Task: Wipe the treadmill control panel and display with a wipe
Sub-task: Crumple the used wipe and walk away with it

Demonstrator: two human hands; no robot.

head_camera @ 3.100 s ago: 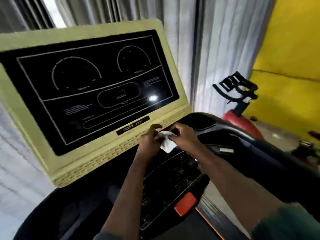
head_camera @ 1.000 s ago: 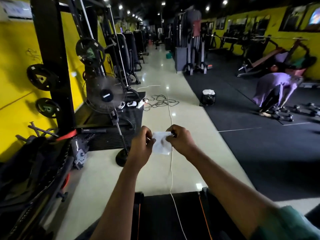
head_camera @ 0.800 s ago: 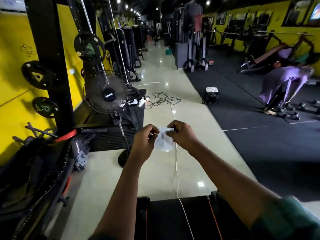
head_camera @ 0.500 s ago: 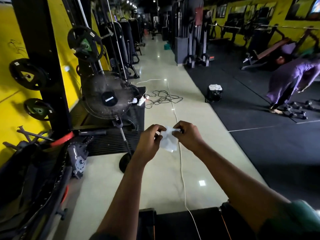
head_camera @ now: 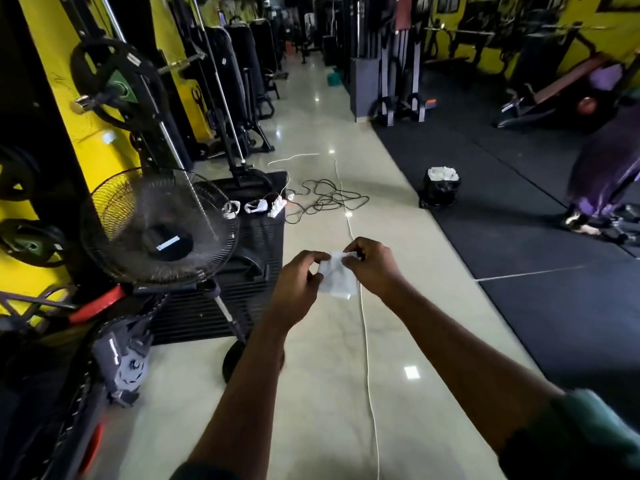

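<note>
Floor (head_camera: 322,393): pale glossy tile, a long aisle running away from the camera, bright spots of light on it. Open down the middle, hemmed on both sides.

Right edge: black mat (head_camera: 519,306), its border running diagonally along the tile.

Left edge: yellow wall and a black rack (head_camera: 104,81) hung with plates, more machines in a row behind it.

Person (head_camera: 602,181) in purple, bent over on the mat at far right, well apart from the hands.

Fan (head_camera: 156,230) on a stand, left of the hands; its round base sits on the tile near the left forearm.

Bin (head_camera: 441,188), white at its top, on the mat near its edge.

Tangle of dark cords (head_camera: 325,199) on the tile beyond the hands. A white cable (head_camera: 367,358) runs along the aisle, passing under the right wrist.

Left hand (head_camera: 298,285) and right hand (head_camera: 374,268) at mid-frame, close together, fingers curled, each pinching the wipe (head_camera: 337,278). Wipe small, white, hanging between them over the tile.
</note>
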